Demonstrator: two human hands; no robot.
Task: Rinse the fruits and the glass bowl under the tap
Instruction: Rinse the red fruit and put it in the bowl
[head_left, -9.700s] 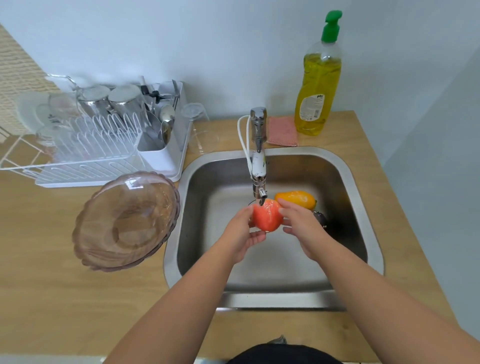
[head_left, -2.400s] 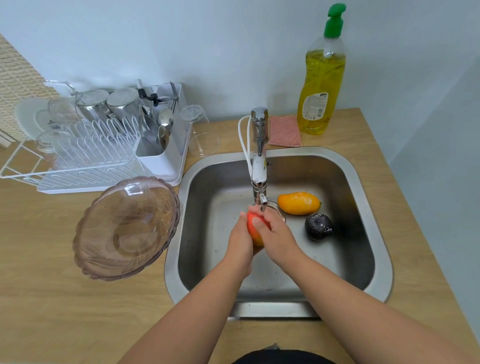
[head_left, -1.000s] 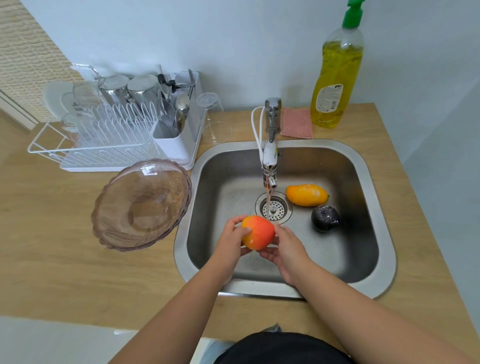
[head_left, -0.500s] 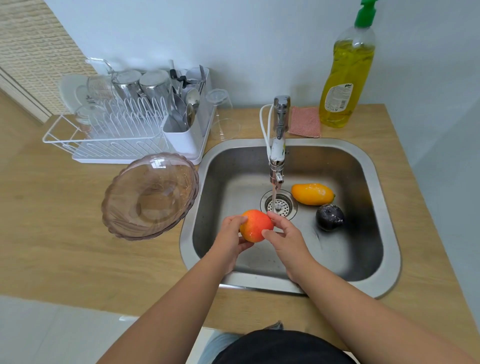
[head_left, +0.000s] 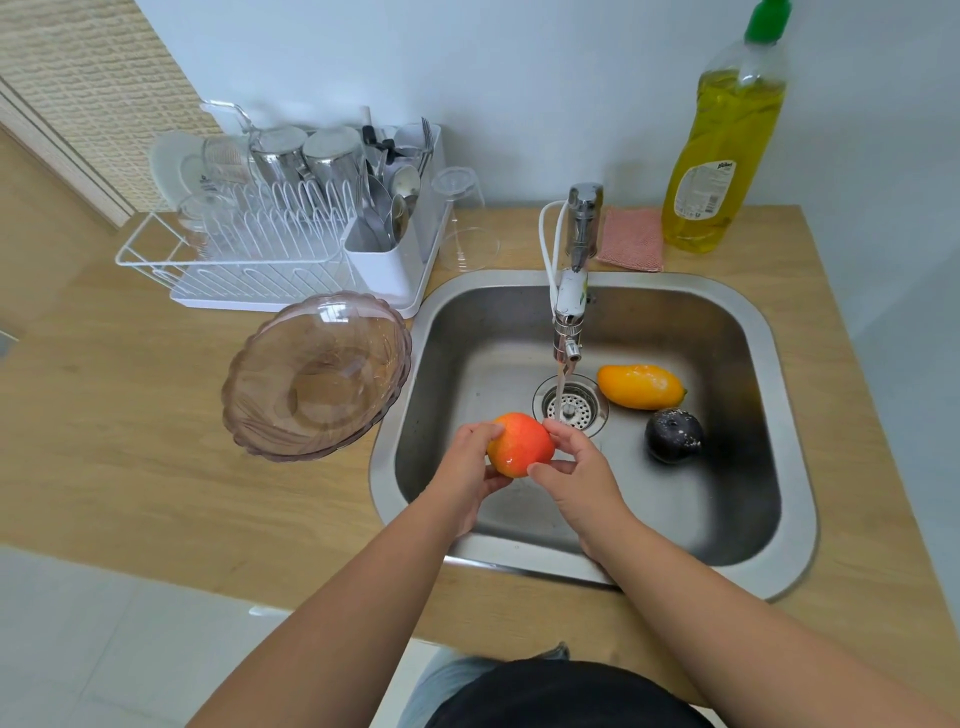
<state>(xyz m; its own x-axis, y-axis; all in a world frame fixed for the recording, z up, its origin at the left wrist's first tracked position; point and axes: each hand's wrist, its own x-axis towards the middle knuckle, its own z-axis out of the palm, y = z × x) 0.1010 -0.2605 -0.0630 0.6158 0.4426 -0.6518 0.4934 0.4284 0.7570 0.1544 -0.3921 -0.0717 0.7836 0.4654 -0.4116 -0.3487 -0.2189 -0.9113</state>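
Note:
A wet red-orange fruit (head_left: 519, 445) is held between my left hand (head_left: 467, 470) and my right hand (head_left: 576, 470), low over the steel sink (head_left: 727, 525), just left of the water stream. The tap (head_left: 571, 291) runs straight into the drain (head_left: 570, 406). An orange-yellow fruit (head_left: 639, 386) and a dark purple fruit (head_left: 673, 434) lie on the sink floor to the right of the drain. The tinted glass bowl (head_left: 317, 374) sits tilted on the wooden counter, its rim overlapping the sink's left edge.
A white dish rack (head_left: 270, 244) with cups, glasses and cutlery stands at the back left. An upturned clear glass (head_left: 462, 223) sits beside it. A pink sponge (head_left: 631, 239) and a yellow dish soap bottle (head_left: 727, 140) stand behind the sink. The counter's front edge (head_left: 156, 566) is near my body.
Both hands have drawn the red-orange fruit out from under the tap, toward me and slightly left. Water now falls freely into the drain. The other fruits and the bowl have not moved.

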